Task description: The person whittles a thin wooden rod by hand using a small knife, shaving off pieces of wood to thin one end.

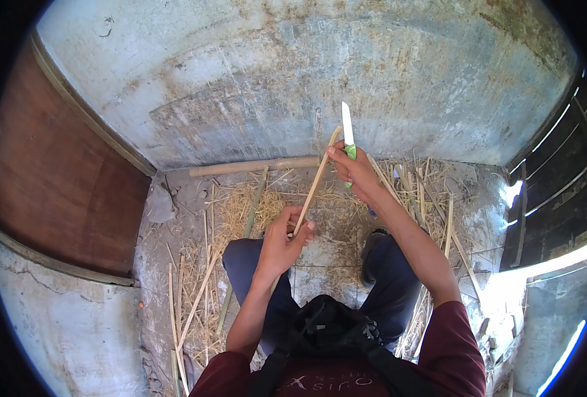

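Observation:
My left hand [284, 237] grips the lower part of a thin bamboo strip [316, 181] that slants up to the right. My right hand [354, 171] holds a knife [348, 134] with a green handle and a white blade pointing up. The blade meets the strip's upper end. My knees in dark trousers [253, 264] are below the hands.
Bamboo shavings and thin strips [240, 212] litter the concrete floor around my legs. A thick bamboo pole [253, 167] lies against the stained concrete wall ahead. A brown wooden panel [61, 178] is on the left, a dark slatted door [558, 192] on the right.

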### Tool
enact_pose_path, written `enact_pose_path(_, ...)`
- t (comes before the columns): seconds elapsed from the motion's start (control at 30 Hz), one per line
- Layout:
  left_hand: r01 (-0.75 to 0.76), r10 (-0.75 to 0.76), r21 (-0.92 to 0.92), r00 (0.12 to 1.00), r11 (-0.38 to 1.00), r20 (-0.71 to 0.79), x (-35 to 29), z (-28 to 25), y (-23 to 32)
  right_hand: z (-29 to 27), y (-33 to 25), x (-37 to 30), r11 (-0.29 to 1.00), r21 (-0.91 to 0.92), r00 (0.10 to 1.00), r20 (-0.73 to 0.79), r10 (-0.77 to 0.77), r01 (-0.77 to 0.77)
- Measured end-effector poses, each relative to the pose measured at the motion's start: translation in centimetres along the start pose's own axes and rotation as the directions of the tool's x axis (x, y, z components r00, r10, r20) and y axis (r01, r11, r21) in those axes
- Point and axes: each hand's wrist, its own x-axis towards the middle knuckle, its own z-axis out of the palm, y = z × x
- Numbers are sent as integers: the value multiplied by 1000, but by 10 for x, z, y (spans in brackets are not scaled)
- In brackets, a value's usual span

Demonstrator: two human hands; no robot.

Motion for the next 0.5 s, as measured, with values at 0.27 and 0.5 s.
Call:
enact_pose_path(0.27, 98, -101, -65, 994, 993, -47, -4, -9, -12, -1, 2, 2, 996, -83, 1000, -13, 17, -18)
enact_pose_path(0.5, -11, 41, 218, 991, 976, -130, 4, -7, -7, 5, -7, -4, 996, -85, 1000, 19, 0, 2)
